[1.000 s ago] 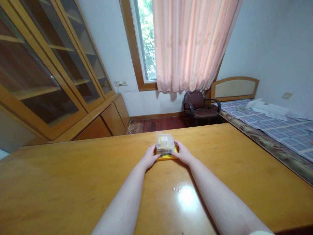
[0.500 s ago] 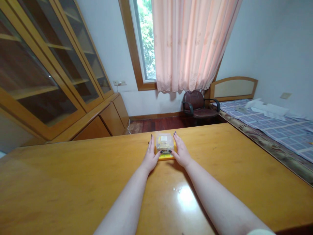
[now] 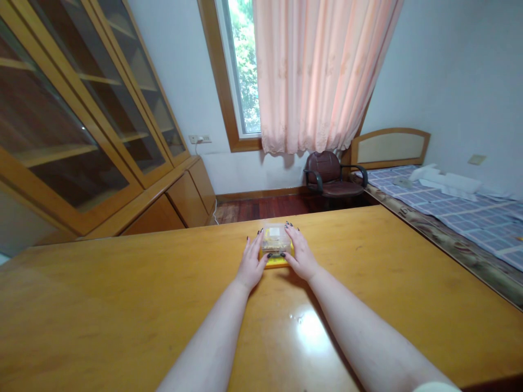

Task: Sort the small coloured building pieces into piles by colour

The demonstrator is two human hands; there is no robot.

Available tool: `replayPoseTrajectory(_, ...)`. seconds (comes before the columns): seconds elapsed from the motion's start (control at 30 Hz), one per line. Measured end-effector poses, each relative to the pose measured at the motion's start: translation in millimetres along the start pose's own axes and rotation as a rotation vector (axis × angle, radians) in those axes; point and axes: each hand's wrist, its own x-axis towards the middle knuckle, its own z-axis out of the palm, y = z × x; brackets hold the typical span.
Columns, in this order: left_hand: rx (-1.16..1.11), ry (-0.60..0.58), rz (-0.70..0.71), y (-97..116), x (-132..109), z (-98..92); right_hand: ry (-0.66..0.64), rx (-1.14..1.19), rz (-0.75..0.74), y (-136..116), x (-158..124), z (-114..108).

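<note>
A small clear plastic box (image 3: pixel 276 239) with a white label on its lid and yellowish contents rests on a flat yellow item (image 3: pixel 277 262), perhaps a tray or box, near the far edge of the wooden desk. My left hand (image 3: pixel 252 261) presses against its left side, thumb at the front edge. On the opposite side my right hand (image 3: pixel 301 253) holds it, with the thumb at the front and the fingers along the right side. What exactly the box contains is too small to make out.
The broad desk (image 3: pixel 122 305) reflects a bright patch of light near my forearms. Behind it stands a maroon armchair (image 3: pixel 333 174). A glass-fronted cabinet (image 3: pixel 93 120) is on the left, and a bed with a checked sheet (image 3: pixel 449 204) is on the right.
Fingers of both hands have moved inward, from standing slightly away from the clear box to resting against its sides and upper corners. The box stays in place.
</note>
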Motion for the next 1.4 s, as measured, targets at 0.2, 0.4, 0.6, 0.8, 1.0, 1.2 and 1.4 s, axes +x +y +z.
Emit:
replayPoseTrajectory(0.2,0.002,-0.060,-0.162,-11,-7,0.4,-0.023,0.113,0.192,22,-5,-2)
replayPoseTrajectory(0.4,-0.011,-0.232,-0.321,-20,-5,-0.8,-0.183,0.173,0.235,21,-1,-4)
replayPoseTrajectory(0.6,-0.065,-0.192,-0.323,-25,-2,1.3,-0.167,0.139,0.278,15,-2,-9)
replayPoseTrajectory(0.8,0.014,-0.099,-0.447,-36,1,5.3,-0.143,0.155,0.301,18,-5,-7)
replayPoseTrajectory(1.0,0.163,-0.030,-0.453,-41,1,7.1,-0.062,0.016,0.393,24,-9,5)
replayPoseTrajectory(1.2,0.313,-0.123,-0.497,-32,2,5.4,-0.050,-0.267,0.643,30,-6,-1)
replayPoseTrajectory(1.4,0.373,-0.193,-0.513,-26,3,3.0,0.001,-0.431,0.864,38,1,-25)
